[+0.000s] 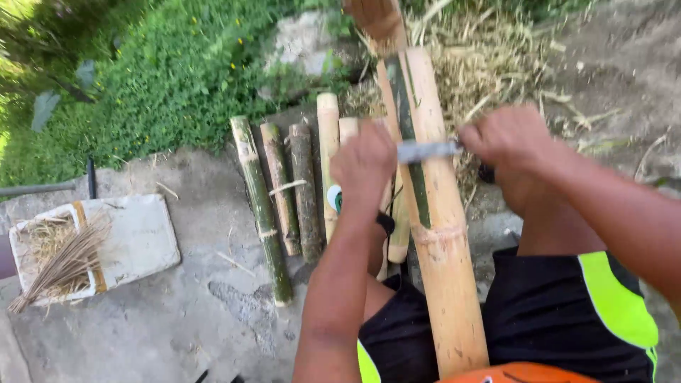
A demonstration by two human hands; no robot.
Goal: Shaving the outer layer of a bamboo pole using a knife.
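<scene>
Gripping one blade (428,150), two hands (364,164) (508,137) — five cut bamboo lengths (262,211)

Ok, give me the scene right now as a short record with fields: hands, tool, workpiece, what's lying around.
left hand: on the blade's left end, against the bamboo pole
right hand: grips the blade's right end
tool: flat metal blade laid across the pole
workpiece: thick bamboo pole, mostly peeled pale, one green strip left, running away from the lap
beside it: row of cut bamboo pieces on the concrete ground
left edge: white tray with dry fibres
beyond: green plants, heap of shavings
</scene>
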